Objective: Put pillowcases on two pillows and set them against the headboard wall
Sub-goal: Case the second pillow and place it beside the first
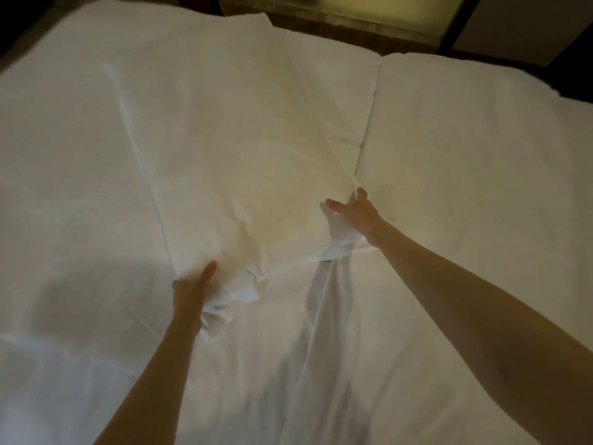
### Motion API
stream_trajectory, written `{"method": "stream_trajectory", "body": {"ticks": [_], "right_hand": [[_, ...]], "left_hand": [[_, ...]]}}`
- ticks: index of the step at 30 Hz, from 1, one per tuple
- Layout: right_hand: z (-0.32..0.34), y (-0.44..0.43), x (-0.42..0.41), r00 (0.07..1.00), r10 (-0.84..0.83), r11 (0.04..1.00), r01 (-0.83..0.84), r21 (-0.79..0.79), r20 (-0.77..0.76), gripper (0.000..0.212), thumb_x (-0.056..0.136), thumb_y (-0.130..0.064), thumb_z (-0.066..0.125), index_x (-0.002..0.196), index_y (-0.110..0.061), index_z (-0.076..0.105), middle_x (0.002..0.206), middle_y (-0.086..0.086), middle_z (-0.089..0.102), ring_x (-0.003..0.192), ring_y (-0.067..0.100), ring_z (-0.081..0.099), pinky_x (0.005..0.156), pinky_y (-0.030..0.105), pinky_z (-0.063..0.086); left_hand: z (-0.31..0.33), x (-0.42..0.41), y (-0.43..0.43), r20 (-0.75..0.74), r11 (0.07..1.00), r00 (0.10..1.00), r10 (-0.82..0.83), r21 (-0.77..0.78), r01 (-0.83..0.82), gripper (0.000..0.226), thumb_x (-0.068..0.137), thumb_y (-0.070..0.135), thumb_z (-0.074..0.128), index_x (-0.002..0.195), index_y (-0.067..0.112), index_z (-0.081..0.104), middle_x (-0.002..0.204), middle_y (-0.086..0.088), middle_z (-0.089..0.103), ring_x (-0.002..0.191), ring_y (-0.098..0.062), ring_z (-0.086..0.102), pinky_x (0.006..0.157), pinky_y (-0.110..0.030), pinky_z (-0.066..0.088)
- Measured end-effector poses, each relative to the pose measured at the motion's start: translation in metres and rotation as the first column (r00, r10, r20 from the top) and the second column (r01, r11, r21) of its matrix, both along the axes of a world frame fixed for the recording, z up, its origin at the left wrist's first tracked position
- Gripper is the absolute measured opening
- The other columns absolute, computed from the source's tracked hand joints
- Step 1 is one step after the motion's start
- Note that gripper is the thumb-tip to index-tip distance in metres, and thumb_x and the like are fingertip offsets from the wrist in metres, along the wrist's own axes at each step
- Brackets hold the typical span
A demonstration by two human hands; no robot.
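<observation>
A white pillow in a white pillowcase [244,149] lies lengthwise on the bed, its far end near the headboard wall [337,27]. My left hand [191,292] grips the pillowcase at the near left corner, thumb on top. My right hand [356,213] holds the near right corner, fingers spread along the edge with loose cloth bunched under the palm. A loose strip of white cloth [324,303] trails from that corner toward me. A second white pillow [475,162] lies flat to the right, touching the first along its long side.
The white bed sheet [73,200] covers the mattress all around and is creased near me. Dark floor shows past the bed's top left corner [19,24]. A dark frame and lit panel [378,11] stand behind the bed.
</observation>
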State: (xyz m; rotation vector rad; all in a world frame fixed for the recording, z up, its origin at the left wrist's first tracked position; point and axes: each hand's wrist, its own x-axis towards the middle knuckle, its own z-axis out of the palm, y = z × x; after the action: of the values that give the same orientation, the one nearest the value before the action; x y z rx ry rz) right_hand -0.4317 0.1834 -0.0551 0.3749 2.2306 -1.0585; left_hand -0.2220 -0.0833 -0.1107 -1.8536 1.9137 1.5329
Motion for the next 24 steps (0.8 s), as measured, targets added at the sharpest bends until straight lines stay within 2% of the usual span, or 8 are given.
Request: {"method": "stream_trajectory", "body": {"ticks": [5, 9, 11, 14, 16, 19, 21, 24], "right_hand": [[-0.002, -0.011, -0.015, 0.999, -0.01, 1.0, 0.01, 0.021, 0.038, 0.083, 0.075, -0.061, 0.063, 0.133, -0.004, 0.045, 0.136, 0.016, 0.051, 0.128, 0.035, 0.046, 0.11, 0.051, 0.031], [0.007, -0.016, -0.019, 0.996, 0.069, 0.986, -0.061, 0.154, -0.048, 0.044, 0.087, -0.038, 0.059, 0.118, -0.008, 0.057, 0.119, 0.012, 0.063, 0.117, 0.031, 0.055, 0.102, 0.043, 0.027], [0.013, -0.016, -0.018, 0.992, 0.027, 0.987, -0.006, 0.163, -0.127, 0.036, 0.09, -0.031, 0.054, 0.121, -0.012, 0.055, 0.123, 0.011, 0.061, 0.117, 0.031, 0.053, 0.098, 0.042, 0.028], [0.022, -0.011, -0.023, 0.972, -0.148, 0.989, 0.142, -0.047, -0.185, 0.033, 0.089, -0.023, 0.053, 0.121, -0.013, 0.057, 0.125, 0.011, 0.061, 0.115, 0.031, 0.055, 0.104, 0.043, 0.036], [0.037, -0.006, -0.029, 0.931, -0.313, 0.924, 0.252, -0.288, -0.189, 0.006, 0.086, -0.014, 0.055, 0.089, -0.015, 0.06, 0.099, 0.01, 0.063, 0.093, 0.024, 0.059, 0.092, 0.034, 0.047], [0.079, 0.004, -0.039, 0.866, -0.471, 0.768, 0.311, -0.56, -0.165, 0.042, 0.082, 0.0, 0.057, 0.058, -0.022, 0.029, 0.062, 0.0, 0.034, 0.057, 0.013, 0.034, 0.05, 0.019, 0.028], [0.114, 0.017, -0.046, 0.835, -0.521, 0.7, 0.301, -0.648, -0.175, 0.046, 0.084, -0.001, 0.059, 0.058, -0.022, 0.027, 0.057, -0.005, 0.031, 0.05, 0.009, 0.03, 0.044, 0.016, 0.026], [0.167, 0.044, -0.054, 0.789, -0.579, 0.627, 0.272, -0.73, -0.204, 0.043, 0.088, -0.007, 0.059, 0.059, -0.022, 0.031, 0.06, -0.006, 0.036, 0.059, 0.011, 0.034, 0.056, 0.022, 0.033]], "left_hand": [[0.023, -0.021, 0.016, -0.221, 0.994, 0.969, 0.113, 0.024, -0.11, 0.044, 0.065, 0.038, 0.081, 0.092, 0.006, 0.069, 0.095, -0.012, 0.07, 0.089, -0.027, 0.067, 0.082, -0.031, 0.05], [0.063, -0.043, 0.033, -0.452, 0.975, 0.864, 0.223, 0.123, -0.188, 0.035, 0.056, 0.024, 0.084, 0.085, 0.009, 0.072, 0.09, -0.004, 0.075, 0.072, -0.015, 0.072, 0.058, -0.022, 0.055], [0.085, -0.05, 0.042, -0.53, 0.975, 0.819, 0.219, 0.144, -0.167, 0.042, 0.055, 0.019, 0.083, 0.094, 0.005, 0.073, 0.092, -0.006, 0.076, 0.078, -0.018, 0.074, 0.058, -0.022, 0.056], [0.117, -0.059, 0.051, -0.614, 0.986, 0.771, 0.168, 0.123, -0.116, 0.051, 0.054, 0.011, 0.08, 0.104, 0.005, 0.071, 0.097, -0.005, 0.076, 0.082, -0.019, 0.074, 0.063, -0.025, 0.057], [0.142, -0.068, 0.06, -0.675, 0.993, 0.728, 0.12, 0.095, -0.076, 0.051, 0.054, 0.006, 0.079, 0.104, 0.01, 0.071, 0.098, -0.001, 0.076, 0.085, -0.017, 0.073, 0.065, -0.025, 0.058], [0.176, -0.079, 0.082, -0.748, 0.999, 0.662, 0.038, 0.034, -0.018, 0.043, 0.054, 0.003, 0.078, 0.092, 0.023, 0.071, 0.095, 0.006, 0.076, 0.09, -0.015, 0.072, 0.077, -0.03, 0.06], [0.197, -0.084, 0.1, -0.774, 1.0, 0.633, -0.003, 0.005, 0.011, 0.039, 0.055, 0.005, 0.078, 0.085, 0.028, 0.072, 0.092, 0.008, 0.077, 0.091, -0.014, 0.072, 0.083, -0.035, 0.059], [0.222, -0.086, 0.131, -0.81, 0.999, 0.585, -0.045, -0.025, 0.042, 0.042, 0.055, 0.007, 0.08, 0.092, 0.025, 0.071, 0.098, 0.005, 0.076, 0.095, -0.015, 0.071, 0.088, -0.037, 0.057]]}}
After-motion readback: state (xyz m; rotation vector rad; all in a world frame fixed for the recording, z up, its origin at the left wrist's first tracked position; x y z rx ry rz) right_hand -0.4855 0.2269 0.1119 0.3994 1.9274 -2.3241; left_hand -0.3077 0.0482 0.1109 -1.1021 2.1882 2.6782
